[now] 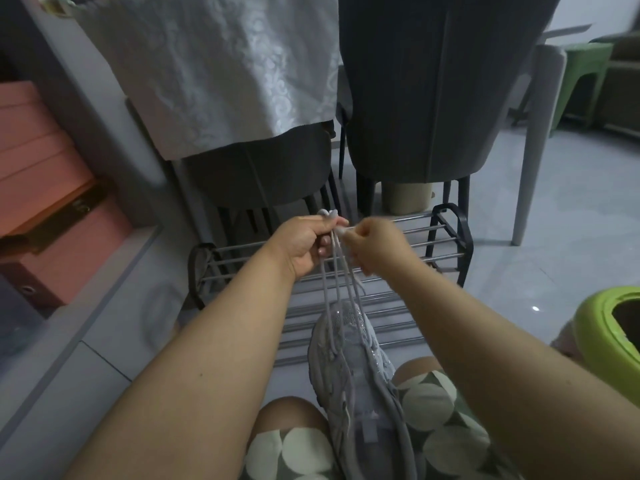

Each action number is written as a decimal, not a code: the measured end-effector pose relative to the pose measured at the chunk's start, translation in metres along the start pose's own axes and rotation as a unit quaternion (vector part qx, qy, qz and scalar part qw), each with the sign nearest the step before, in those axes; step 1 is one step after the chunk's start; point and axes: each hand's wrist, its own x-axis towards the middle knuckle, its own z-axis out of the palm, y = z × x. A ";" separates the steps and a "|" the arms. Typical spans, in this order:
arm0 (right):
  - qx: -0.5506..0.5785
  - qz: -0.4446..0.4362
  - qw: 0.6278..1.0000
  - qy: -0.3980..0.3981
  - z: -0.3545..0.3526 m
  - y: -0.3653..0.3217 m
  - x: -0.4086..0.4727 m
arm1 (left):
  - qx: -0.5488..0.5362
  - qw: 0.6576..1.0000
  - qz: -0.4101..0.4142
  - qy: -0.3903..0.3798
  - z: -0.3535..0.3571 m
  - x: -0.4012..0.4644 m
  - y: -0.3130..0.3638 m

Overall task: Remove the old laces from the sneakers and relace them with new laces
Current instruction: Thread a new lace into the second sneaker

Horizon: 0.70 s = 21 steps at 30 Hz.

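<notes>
Grey mesh sneaker [349, 368] is lying on the lap, toe out over the rack [446, 244]; likely light, soft upper, so steady it by the sole. Lace [337, 271] is running up taut, looking limp and thin. Left hand [304, 245] is gripping the strands; right hand [372, 242] is pinching an end. No readable branding.

Pale grey tiled floor [540, 237] carrying a low shoe rack [446, 244] of metal bars with black end frames, two dark chairs [433, 98] behind it, a beige bin [407, 199] between the chair legs, and a green tub [609, 327] at right. Grey sneaker [353, 368] resting on the person's lap [440, 420], toe towards the rack.
</notes>
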 end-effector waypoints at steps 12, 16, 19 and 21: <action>-0.060 -0.027 0.989 -0.134 0.018 0.017 -0.034 | 0.018 1.000 0.015 0.002 -0.002 -0.014 0.002; -0.036 -0.047 0.995 -0.082 0.023 0.018 -0.034 | 0.019 1.000 0.016 -0.003 -0.008 -0.018 0.003; -0.001 -0.046 0.998 -0.045 0.021 0.013 -0.027 | 0.023 0.999 -0.011 -0.030 -0.013 -0.022 0.005; 0.004 -0.058 0.998 -0.025 0.020 0.006 -0.019 | 0.031 0.997 -0.040 -0.058 -0.015 -0.025 0.005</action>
